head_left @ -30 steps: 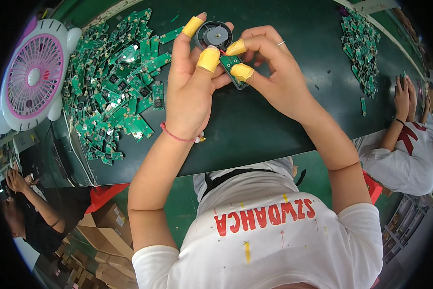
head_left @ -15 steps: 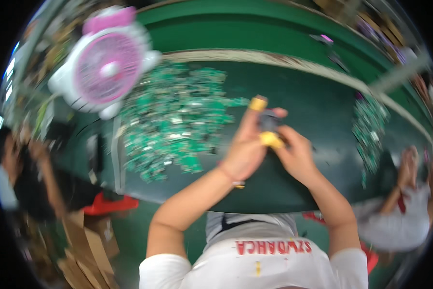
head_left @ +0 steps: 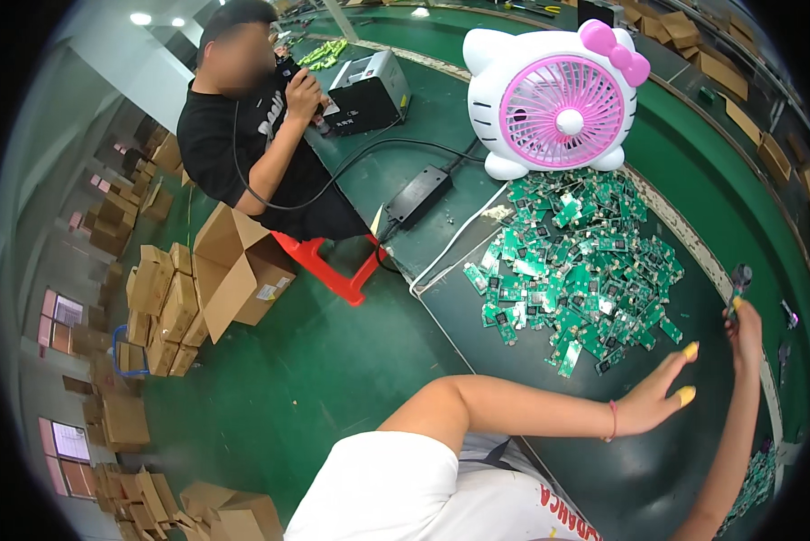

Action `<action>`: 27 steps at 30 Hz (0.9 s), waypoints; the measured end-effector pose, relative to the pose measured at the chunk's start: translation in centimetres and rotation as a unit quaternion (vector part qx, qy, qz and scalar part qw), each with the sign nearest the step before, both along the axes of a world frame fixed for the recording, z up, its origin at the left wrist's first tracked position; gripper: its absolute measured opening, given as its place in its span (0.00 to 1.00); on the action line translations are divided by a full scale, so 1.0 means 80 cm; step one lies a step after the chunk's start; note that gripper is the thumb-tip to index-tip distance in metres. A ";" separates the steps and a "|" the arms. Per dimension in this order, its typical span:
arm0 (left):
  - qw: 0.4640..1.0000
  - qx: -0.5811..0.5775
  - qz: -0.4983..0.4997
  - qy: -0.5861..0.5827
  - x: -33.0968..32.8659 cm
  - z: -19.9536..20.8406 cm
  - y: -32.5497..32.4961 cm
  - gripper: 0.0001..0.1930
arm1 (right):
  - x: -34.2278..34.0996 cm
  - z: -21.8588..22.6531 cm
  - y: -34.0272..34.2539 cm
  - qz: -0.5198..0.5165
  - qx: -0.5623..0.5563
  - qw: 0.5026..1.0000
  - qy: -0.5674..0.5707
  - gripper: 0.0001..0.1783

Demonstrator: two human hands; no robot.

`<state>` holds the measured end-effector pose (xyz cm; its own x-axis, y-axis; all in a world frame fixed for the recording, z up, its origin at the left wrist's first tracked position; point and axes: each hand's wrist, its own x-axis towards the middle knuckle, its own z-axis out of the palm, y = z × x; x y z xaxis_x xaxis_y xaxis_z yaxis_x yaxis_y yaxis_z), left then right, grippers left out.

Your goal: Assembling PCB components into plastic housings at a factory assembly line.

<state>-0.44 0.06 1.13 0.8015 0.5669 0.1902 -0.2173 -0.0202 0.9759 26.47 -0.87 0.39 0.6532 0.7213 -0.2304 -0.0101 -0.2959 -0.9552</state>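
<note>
My left hand [head_left: 650, 403] is open over the dark green bench top, its thumb and finger apart. Yellow covers sit on those two fingertips, and nothing is in its grasp. My right hand [head_left: 745, 335] is raised farther right, its fingers closed on a small dark grey object with a rounded end [head_left: 741, 274]. The kind of object is not clear, and part of it is hidden by the fingers. Just beyond my left hand lies a wide heap of small green circuit boards [head_left: 585, 279].
A white and pink fan [head_left: 562, 104] stands behind the heap. To the left are a black power adapter [head_left: 419, 196] with cables, a box-shaped machine [head_left: 369, 95] and a seated co-worker [head_left: 251, 126]. A red stool [head_left: 333, 266] and cardboard boxes [head_left: 233, 270] stand on the floor.
The view has swung left, bringing the co-worker and boxes into clearer sight. My hands, together around a dark grey object before, are now apart; the right one holds a dark grey object.
</note>
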 end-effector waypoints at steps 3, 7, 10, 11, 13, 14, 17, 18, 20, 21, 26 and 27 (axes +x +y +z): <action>0.995 0.084 -0.043 0.044 0.001 -0.014 -0.012 0.32 | 0.107 -0.021 0.051 -0.001 -0.085 0.991 -0.099 0.14; 0.985 0.122 -0.085 0.089 0.001 -0.019 -0.015 0.32 | 0.184 -0.054 0.098 0.027 -0.187 0.955 -0.227 0.18; 0.980 0.150 -0.096 0.086 0.002 -0.019 -0.014 0.32 | 0.212 -0.082 0.109 0.090 -0.202 0.874 -0.432 0.19; 0.980 0.146 -0.089 0.098 0.000 -0.019 -0.011 0.32 | 0.214 -0.087 0.115 0.111 -0.181 0.848 -0.486 0.17; 0.982 0.138 -0.087 0.099 -0.005 -0.019 -0.006 0.32 | 0.243 -0.073 0.107 0.149 -0.127 0.827 -0.527 0.10; 0.983 0.132 -0.071 0.102 -0.007 -0.019 -0.005 0.32 | 0.251 -0.058 0.104 0.165 -0.122 0.827 -0.523 0.08; 0.981 0.150 -0.092 0.081 0.001 -0.012 -0.010 0.31 | 0.416 -0.053 -0.035 0.154 -0.168 0.764 -0.603 0.24; 0.982 0.149 -0.090 0.077 0.001 -0.012 -0.011 0.31 | 0.450 -0.058 -0.067 0.173 -0.232 0.754 -0.590 0.29; 0.978 0.170 -0.090 0.085 -0.001 -0.015 -0.012 0.31 | 0.463 -0.097 -0.075 0.218 -0.215 0.782 -0.543 0.32; 0.973 0.192 -0.091 0.092 0.000 -0.016 -0.013 0.31 | 0.469 -0.100 -0.064 0.248 -0.272 0.734 -0.571 0.27; 0.968 0.211 -0.107 0.084 -0.001 -0.017 -0.016 0.29 | 0.448 -0.089 -0.033 0.079 -0.247 0.647 -0.717 0.18; 0.966 0.212 -0.119 0.082 0.000 -0.019 -0.018 0.29 | 0.427 -0.066 -0.024 0.080 -0.236 0.708 -0.661 0.18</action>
